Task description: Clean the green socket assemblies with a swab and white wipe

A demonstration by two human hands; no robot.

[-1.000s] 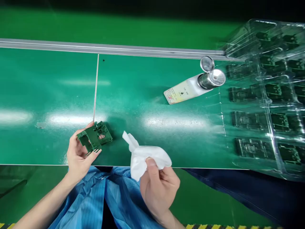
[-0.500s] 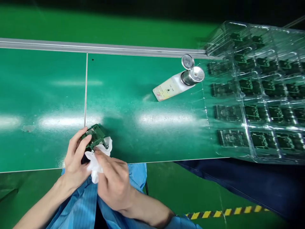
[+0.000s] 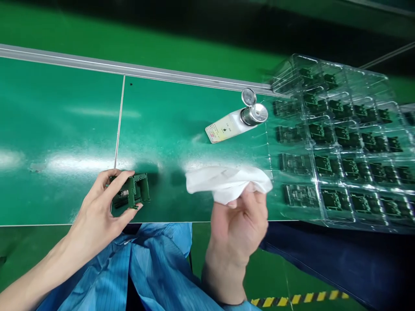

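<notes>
My left hand (image 3: pixel 102 205) grips a small green circuit board assembly (image 3: pixel 138 190) between thumb and fingers, near the front edge of the bench. The assembly has upright boards joined like an open box. Well to the right of it, my right hand (image 3: pixel 240 222) pinches a white wiping cloth (image 3: pixel 223 179), which hangs spread out to the left and right of the fingertips. Beyond the cloth stands a white bottle (image 3: pixel 228 125) with a yellow label and a metal pump top, its round lid flipped up.
Clear plastic trays (image 3: pixel 319 172), stacked at the right end of the bench, hold several green board assemblies. The green benchtop (image 3: pixel 168 112) ends at a metal rail (image 3: pixel 181 75) at the back. A person's dark-clothed leg (image 3: pixel 311 255) is below the trays.
My right hand has pulled the cloth away from the board assembly and carried it right, where it has opened out. My left hand has kept the assembly, now turned differently.
</notes>
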